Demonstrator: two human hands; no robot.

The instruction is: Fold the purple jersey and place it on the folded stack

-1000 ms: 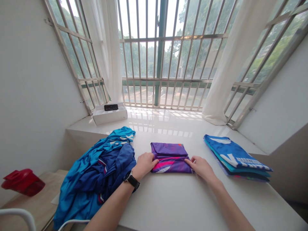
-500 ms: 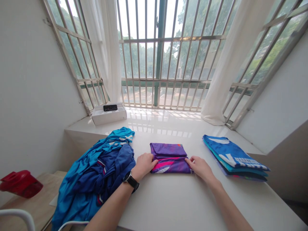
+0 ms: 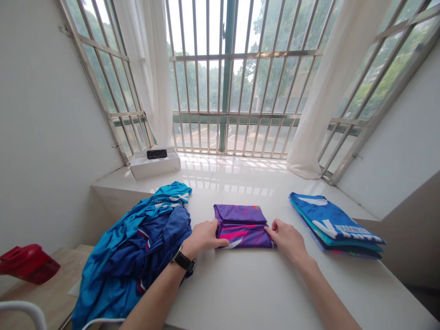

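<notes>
A purple shirt point(image 3: 240, 214) with pink and white streaks lies folded into a flat rectangle on the white table point(image 3: 237, 284). At its left edge is my left hand point(image 3: 205, 237), a black watch on the wrist; its thumb rests over the near left corner and its fingers curl at the side. My right hand point(image 3: 288, 239) grips the right edge between thumb and curled fingers. Its fingertips are partly hidden. Left of the shirt, a crumpled heap holds a dark blue garment point(image 3: 161, 233) over a bright blue one point(image 3: 98, 275).
A stack of folded blue and teal shirts point(image 3: 333, 217) sits at the right. Behind, a white box point(image 3: 154, 168) with a black phone point(image 3: 156, 154) stands by the barred window. A red object point(image 3: 30, 263) and a white curved bar point(image 3: 25, 306) are at the lower left.
My left thumb has slid toward the shirt's near edge, and the left wrist has shifted slightly left. My right hand and the folded shirt stay almost where they were.
</notes>
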